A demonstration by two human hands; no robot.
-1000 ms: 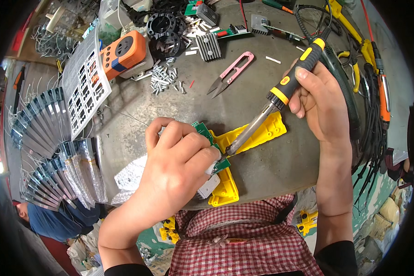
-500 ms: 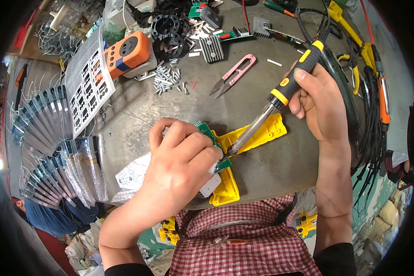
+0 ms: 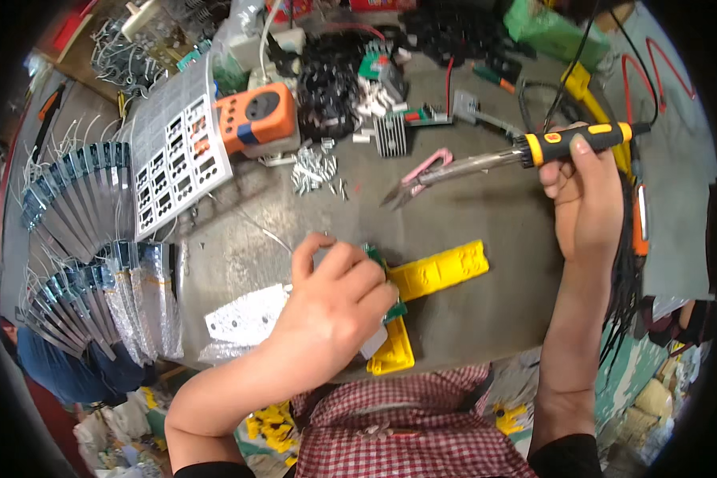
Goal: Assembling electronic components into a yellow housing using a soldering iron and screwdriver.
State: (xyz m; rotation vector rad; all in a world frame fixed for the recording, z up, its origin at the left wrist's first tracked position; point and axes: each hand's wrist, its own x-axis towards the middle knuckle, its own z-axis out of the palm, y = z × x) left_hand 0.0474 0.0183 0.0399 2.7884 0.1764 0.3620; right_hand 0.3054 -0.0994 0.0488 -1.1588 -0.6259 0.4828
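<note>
In my right hand is a soldering iron with a black and yellow handle, closed in my fingers and thumb. Its metal shaft points left, the tip end passing over pink-handled thread snips on the table. My left hand is closed on a green circuit board, most of which its fingers cover. Under and beside the board lies a yellow plastic housing, one arm reaching right and another toward me. A white panel with small holes rests partly under my left wrist.
Small screws lie in a pile beyond my left hand. Behind them are an orange socket device, a finned heat sink and black parts. A printed sheet and fanned wired strips occupy the left. Cables hang at right.
The soldering iron has lifted away from the circuit board, moving up and right, and now lies nearly level. My left hand stays at the board. The whole view has shifted slightly.
</note>
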